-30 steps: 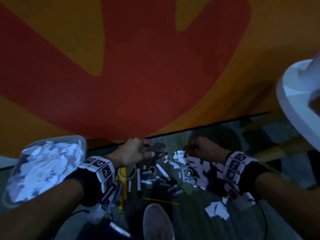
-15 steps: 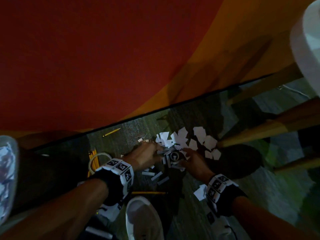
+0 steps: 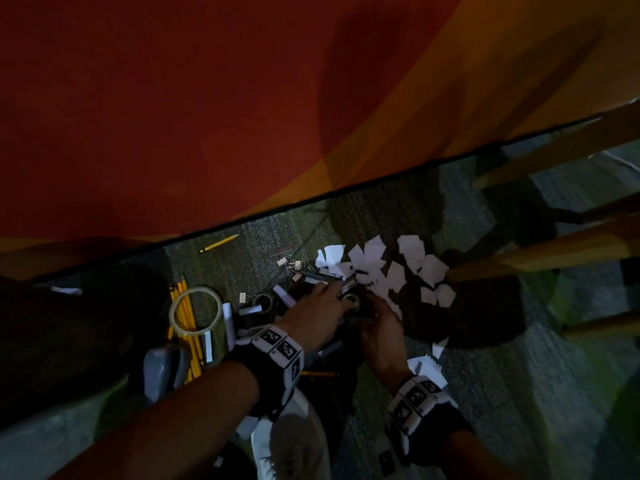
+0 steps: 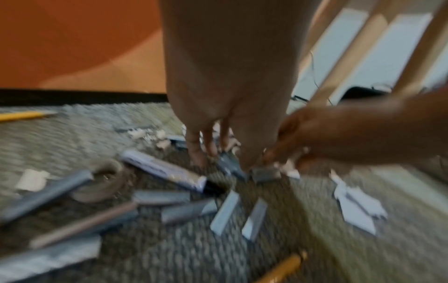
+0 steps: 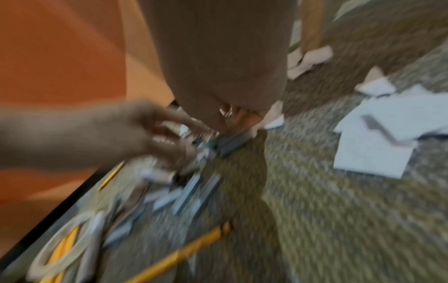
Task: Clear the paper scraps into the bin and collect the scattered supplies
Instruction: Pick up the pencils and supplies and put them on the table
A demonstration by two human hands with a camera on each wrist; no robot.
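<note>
White paper scraps (image 3: 381, 265) lie heaped on the carpet near a wooden leg; more scraps (image 5: 378, 145) show in the right wrist view. My left hand (image 3: 320, 306) reaches down with straight fingers (image 4: 201, 151) touching a grey staple strip (image 4: 230, 164). Close beside it my right hand (image 3: 377, 320) has curled fingers at the edge of the scraps; blur hides what it grips. A small tape roll (image 3: 353, 300) sits between the hands. Around them lie a marker (image 4: 164, 172), several staple strips (image 4: 162, 197), a large clear tape ring (image 3: 195, 311) and yellow pencils (image 3: 183, 306).
A grey stapler (image 3: 162, 368) lies left of my forearm, a lone pencil (image 3: 218, 243) by the wall's black skirting (image 3: 242, 220). Wooden furniture legs (image 3: 554, 258) cross the right side. My white shoe (image 3: 294, 445) stands below the hands. The bin is out of view.
The view has swung right and the bin has left the frame. Both hands have come together over the small tape roll and strips beside the scrap heap.
</note>
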